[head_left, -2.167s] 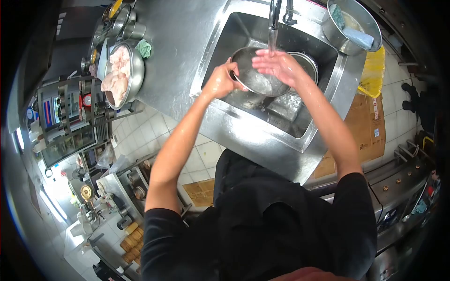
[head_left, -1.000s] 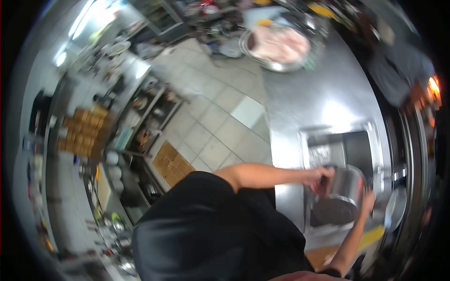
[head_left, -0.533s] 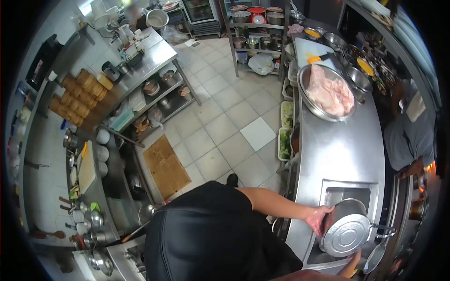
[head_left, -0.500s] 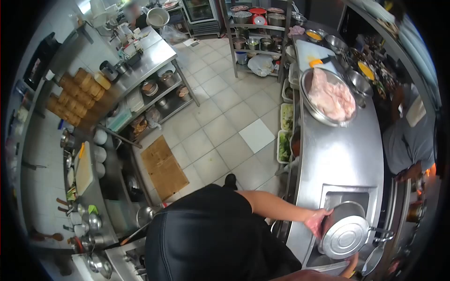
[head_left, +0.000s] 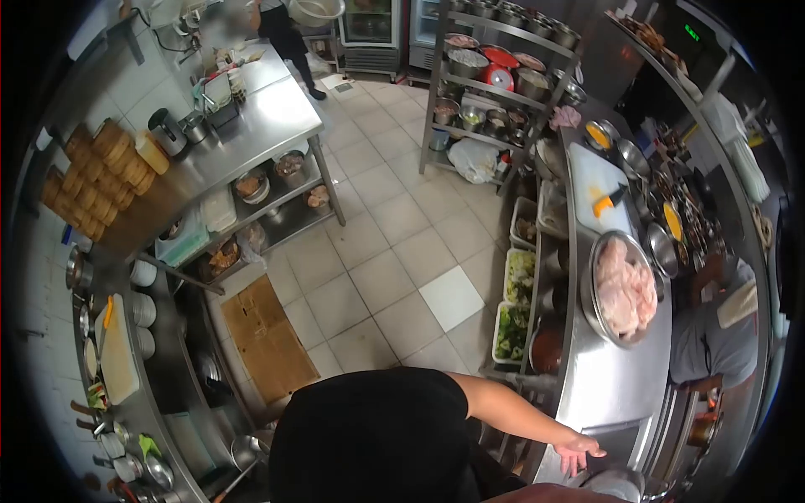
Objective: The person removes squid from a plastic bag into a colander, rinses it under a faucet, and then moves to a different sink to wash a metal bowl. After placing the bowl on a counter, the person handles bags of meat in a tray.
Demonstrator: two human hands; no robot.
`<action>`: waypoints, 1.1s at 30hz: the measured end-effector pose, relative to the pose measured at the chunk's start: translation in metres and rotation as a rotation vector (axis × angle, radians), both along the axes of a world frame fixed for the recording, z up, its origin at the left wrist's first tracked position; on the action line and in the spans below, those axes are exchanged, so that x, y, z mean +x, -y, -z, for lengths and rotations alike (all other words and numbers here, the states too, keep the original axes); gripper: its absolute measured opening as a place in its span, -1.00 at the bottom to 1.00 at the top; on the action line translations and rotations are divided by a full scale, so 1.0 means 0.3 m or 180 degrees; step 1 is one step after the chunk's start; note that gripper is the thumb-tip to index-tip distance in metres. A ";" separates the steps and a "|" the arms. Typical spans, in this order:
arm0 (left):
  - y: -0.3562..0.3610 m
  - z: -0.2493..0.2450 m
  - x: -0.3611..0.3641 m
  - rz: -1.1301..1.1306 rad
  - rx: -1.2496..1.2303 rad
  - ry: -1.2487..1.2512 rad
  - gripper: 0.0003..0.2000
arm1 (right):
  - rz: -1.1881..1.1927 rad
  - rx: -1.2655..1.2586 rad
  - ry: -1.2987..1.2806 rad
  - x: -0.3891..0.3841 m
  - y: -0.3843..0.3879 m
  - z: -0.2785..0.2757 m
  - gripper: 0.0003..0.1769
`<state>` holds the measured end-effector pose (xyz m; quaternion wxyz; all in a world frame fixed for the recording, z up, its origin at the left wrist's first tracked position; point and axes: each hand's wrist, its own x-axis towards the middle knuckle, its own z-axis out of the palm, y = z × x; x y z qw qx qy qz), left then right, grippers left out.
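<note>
My left hand (head_left: 579,450) is open with its fingers spread, over the edge of the sink (head_left: 625,440) in the steel counter. Just beyond its fingers, a metal pot (head_left: 616,482) is cut off by the lower edge of the view. Part of my right arm (head_left: 545,496) shows at the bottom, but my right hand is out of view. Farther up the counter, a steel bowl (head_left: 594,306) holds pale pink raw meat (head_left: 625,289).
A white cutting board (head_left: 591,172) with an orange-handled knife (head_left: 605,204) lies beyond the bowl. Another person in a grey shirt (head_left: 713,344) stands across the counter. Trays of greens (head_left: 510,331) sit below it. A loaded rack (head_left: 503,92) stands at the back.
My left hand has let go of the pot, which was tilted with its base showing. The view has shifted, so pot and sink now sit lower and my right hand has left the frame.
</note>
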<state>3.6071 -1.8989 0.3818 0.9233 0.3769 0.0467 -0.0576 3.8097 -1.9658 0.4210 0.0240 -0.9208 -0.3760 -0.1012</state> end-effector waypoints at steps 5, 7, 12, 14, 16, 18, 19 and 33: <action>-0.458 0.313 -0.308 -0.0161 -0.0201 -0.0079 -0.30 | -0.0101 0.0013 -0.0033 -0.142 -0.259 -0.004 -0.58; -0.675 0.403 -0.474 -0.0316 0.0110 -0.0209 -0.35 | -0.0109 -0.0002 -0.0048 -0.187 -0.351 -0.017 -0.58; -1.139 0.456 -1.217 -0.1294 0.0571 -0.0945 -0.62 | -0.0018 0.0037 -0.0064 -0.262 -0.599 -0.071 -0.58; -1.277 0.652 -1.599 -0.1731 -0.0176 -0.0374 -0.72 | -0.0036 0.0081 -0.0035 -0.281 -0.718 -0.116 -0.58; -1.288 0.660 -1.977 -0.2385 0.0339 -0.1991 -0.58 | -0.0159 0.0129 0.0007 -0.301 -0.826 -0.192 -0.58; -1.247 0.613 -2.263 -0.2411 0.0902 -0.3132 -0.50 | -0.0530 0.0263 0.0056 -0.353 -0.989 -0.277 -0.59; -1.222 0.608 -2.383 -0.2419 0.0853 -0.3596 -0.57 | -0.0845 0.0358 0.0053 -0.387 -1.090 -0.312 -0.59; -0.969 1.169 -2.618 -0.2803 -0.1167 -0.4238 -0.69 | -0.3686 -0.1712 -0.4182 -2.745 -3.229 0.614 -0.82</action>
